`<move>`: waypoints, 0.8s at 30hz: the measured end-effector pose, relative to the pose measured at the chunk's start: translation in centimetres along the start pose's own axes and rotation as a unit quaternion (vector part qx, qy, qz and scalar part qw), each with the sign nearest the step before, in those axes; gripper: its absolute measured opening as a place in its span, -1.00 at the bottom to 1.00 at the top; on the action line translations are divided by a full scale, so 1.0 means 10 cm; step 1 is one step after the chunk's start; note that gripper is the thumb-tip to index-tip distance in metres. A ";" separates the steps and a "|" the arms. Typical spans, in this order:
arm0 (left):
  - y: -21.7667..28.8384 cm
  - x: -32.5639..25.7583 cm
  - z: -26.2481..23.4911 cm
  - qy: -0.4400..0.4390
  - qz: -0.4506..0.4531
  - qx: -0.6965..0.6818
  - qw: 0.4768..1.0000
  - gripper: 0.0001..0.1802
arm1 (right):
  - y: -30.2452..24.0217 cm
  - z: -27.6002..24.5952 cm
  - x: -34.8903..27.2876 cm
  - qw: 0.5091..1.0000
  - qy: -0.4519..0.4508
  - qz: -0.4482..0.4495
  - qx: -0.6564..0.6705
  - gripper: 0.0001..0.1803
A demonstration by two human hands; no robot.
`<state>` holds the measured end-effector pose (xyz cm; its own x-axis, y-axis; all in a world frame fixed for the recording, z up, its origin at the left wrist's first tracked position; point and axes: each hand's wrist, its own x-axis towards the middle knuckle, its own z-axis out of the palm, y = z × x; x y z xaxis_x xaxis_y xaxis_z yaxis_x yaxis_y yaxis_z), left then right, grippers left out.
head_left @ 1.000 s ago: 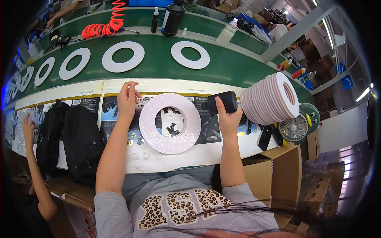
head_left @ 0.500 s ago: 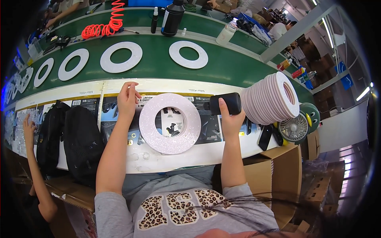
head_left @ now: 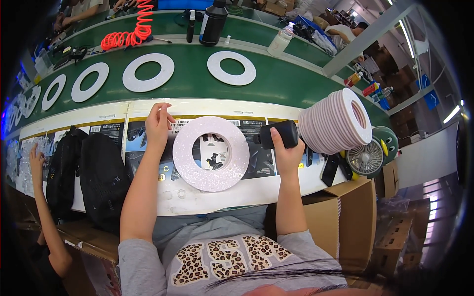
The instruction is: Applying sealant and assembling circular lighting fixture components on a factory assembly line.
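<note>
My right hand [head_left: 287, 150] is closed round a black bottle-like object [head_left: 279, 135], held on its side, a short narrow tip pointing left. That tip is close to the right edge of a white speckled ring [head_left: 187, 170], which lies flat before me, perhaps with others under it. My left hand [head_left: 159, 126] rests at the ring's upper left, its fingers loosely bent and apart, nothing visible in them. A tall stack of similar rings [head_left: 331, 123] leans to the right of my right hand.
Several white rings [head_left: 148, 85] lie spaced along the green belt [head_left: 190, 81]. A black bottle [head_left: 214, 24] and a clear bottle [head_left: 280, 41] stand behind. Black pouches [head_left: 103, 182] lie at left, near another person's hand [head_left: 36, 163]. A small fan [head_left: 365, 160] stands right.
The rings on the belt have shifted slightly left in the picture. My right hand and the black bottle-like object have dropped a little, towards me. My left hand stays almost still.
</note>
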<state>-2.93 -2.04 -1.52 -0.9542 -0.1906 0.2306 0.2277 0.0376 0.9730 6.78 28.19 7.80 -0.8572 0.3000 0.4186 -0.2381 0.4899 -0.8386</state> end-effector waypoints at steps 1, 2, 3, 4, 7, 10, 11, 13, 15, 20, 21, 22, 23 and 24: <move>0.00 0.00 -0.01 -0.001 0.000 0.000 1.000 -0.72 | -0.01 0.01 0.00 1.000 -0.003 0.005 0.004 -0.78; 0.01 0.00 -0.01 0.000 0.001 0.000 1.000 -0.72 | -0.01 0.01 0.00 1.000 -0.004 0.004 0.005 -0.78; 0.01 0.00 -0.01 0.000 0.001 0.000 1.000 -0.72 | 0.00 0.01 0.00 1.000 -0.006 0.005 0.002 -0.77; 0.01 0.00 -0.02 -0.001 0.002 0.000 1.000 -0.72 | 0.01 0.01 0.00 1.000 -0.008 0.006 -0.002 -0.77; 0.00 0.00 -0.01 -0.002 0.006 -0.006 1.000 -0.72 | 0.02 0.01 0.00 1.000 -0.005 0.003 0.000 -0.76; 0.00 0.00 0.00 -0.002 0.006 -0.006 1.000 -0.72 | 0.04 0.00 -0.01 1.000 -0.004 0.009 0.002 -0.74; -0.01 0.00 0.01 -0.002 0.006 -0.006 1.000 -0.72 | 0.04 -0.01 -0.01 1.000 -0.004 0.009 0.001 -0.74; -0.01 -0.01 0.00 -0.002 0.002 -0.009 1.000 -0.73 | 0.02 -0.01 -0.02 1.000 -0.005 0.014 0.001 -0.75; -0.01 -0.02 0.00 -0.002 0.005 -0.012 1.000 -0.73 | 0.02 -0.02 -0.02 1.000 -0.007 0.009 -0.003 -0.75; -0.01 -0.04 -0.01 0.005 -0.007 -0.013 1.000 -0.77 | -0.07 -0.01 -0.03 1.000 0.007 0.008 0.018 -0.81; -0.01 -0.03 0.00 0.002 -0.010 -0.014 1.000 -0.77 | -0.12 -0.02 -0.04 0.999 0.017 0.015 0.033 -0.82; -0.01 -0.02 0.00 -0.001 -0.013 -0.016 1.000 -0.78 | -0.10 -0.03 -0.05 0.999 0.024 0.006 0.040 -0.82; -0.02 0.00 -0.01 0.003 -0.013 -0.011 1.000 -0.78 | -0.12 -0.03 -0.07 0.999 0.025 -0.007 0.045 -0.83; -0.02 0.01 0.01 0.001 -0.006 -0.007 1.000 -0.76 | -0.15 -0.03 -0.09 0.998 0.019 -0.004 0.057 -0.82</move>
<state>-3.08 -2.01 -1.75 -0.9563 -0.1935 0.2194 0.2195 0.0212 0.9754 8.08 27.46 8.79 -0.8375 0.3286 0.4366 -0.2970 0.3969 -0.8685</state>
